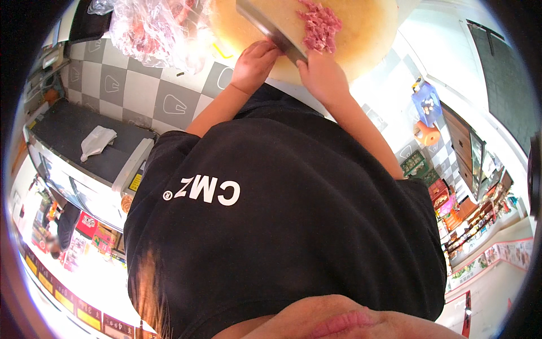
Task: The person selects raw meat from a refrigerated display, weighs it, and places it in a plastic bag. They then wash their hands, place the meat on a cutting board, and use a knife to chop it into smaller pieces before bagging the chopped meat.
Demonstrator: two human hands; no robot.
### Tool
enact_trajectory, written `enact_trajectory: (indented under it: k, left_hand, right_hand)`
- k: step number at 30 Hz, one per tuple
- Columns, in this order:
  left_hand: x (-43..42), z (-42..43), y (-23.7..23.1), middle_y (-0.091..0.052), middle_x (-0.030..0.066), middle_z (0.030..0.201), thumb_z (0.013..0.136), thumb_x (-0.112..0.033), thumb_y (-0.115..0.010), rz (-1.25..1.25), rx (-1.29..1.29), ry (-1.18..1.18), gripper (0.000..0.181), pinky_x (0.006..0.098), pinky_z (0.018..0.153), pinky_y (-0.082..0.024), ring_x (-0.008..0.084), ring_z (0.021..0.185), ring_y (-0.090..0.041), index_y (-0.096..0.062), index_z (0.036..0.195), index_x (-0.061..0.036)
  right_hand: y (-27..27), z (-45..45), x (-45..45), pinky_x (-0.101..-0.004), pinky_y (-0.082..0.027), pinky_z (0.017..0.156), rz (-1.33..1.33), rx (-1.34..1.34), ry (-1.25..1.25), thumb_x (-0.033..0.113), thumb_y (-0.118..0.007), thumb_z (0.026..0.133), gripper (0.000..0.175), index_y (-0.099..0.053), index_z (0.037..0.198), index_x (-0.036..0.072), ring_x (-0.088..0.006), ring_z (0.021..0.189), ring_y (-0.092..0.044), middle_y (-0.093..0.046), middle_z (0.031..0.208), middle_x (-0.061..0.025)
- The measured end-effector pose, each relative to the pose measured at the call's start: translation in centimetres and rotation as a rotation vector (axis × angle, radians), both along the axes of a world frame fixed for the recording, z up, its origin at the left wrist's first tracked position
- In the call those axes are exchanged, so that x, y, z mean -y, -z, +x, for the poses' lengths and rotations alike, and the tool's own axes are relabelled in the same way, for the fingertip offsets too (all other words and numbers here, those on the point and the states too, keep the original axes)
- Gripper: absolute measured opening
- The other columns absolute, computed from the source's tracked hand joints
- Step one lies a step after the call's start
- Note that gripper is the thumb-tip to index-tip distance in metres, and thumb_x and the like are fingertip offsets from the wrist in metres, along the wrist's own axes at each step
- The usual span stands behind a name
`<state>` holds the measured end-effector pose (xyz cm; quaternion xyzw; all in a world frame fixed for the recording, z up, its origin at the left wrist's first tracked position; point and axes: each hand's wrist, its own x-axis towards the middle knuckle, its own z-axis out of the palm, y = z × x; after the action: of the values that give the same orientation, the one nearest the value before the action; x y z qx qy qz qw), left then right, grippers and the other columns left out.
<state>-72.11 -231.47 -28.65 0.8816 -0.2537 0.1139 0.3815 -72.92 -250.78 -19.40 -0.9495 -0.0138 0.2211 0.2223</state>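
Observation:
My right hand (324,78) grips the handle of a cleaver (271,31), whose wide blade slants up and to the left over a round, pale chopping board (360,34). Just left of the blade, my left hand (255,65) has its fingers curled over a small piece of red meat (269,40), mostly hidden by the fingers and blade. To the right of the blade lies a pile of chopped pink meat (322,27) on the board. Beside the board at the left are clear plastic bags (148,34) with red meat in them.
A dark-topped counter (72,127) at the left bears a crumpled white plastic bag (98,142). At the right stand a blue crate (427,104), an orange stool (427,133) and green crates (415,163) on the checkered floor. A person (67,224) is at the far lower left.

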Motion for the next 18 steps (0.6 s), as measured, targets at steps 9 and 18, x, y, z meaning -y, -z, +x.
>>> enact_trajectory:
  k: [9, 18]
  left_hand:
    - [-0.3, -0.4, -0.3, -0.070, 0.0092, 0.111, 0.082, -0.005, -0.073, 0.003, -0.025, 0.042, 0.018, 0.0403, 0.090, -0.056, 0.0311, 0.103, -0.068, -0.073, 0.100, -0.0077]
    - [-1.4, -0.9, -0.9, -0.070, 0.0105, 0.108, 0.082, -0.004, -0.071, 0.026, -0.041, 0.035, 0.020, 0.0403, 0.088, -0.056, 0.0313, 0.099, -0.068, -0.073, 0.102, -0.0073]
  right_hand:
    - [3.4, 3.0, -1.6, -0.0541, -0.054, 0.075, 0.100, 0.109, 0.124, 0.031, -0.061, 0.095, 0.034, -0.067, 0.095, -0.002, -0.0460, 0.084, -0.068, -0.070, 0.085, -0.0267]
    - [-0.2, -0.1, 0.2, -0.0544, -0.053, 0.076, 0.077, 0.008, 0.009, 0.030, -0.060, 0.095, 0.031, -0.065, 0.095, 0.000, -0.0458, 0.084, -0.068, -0.069, 0.084, -0.0257]
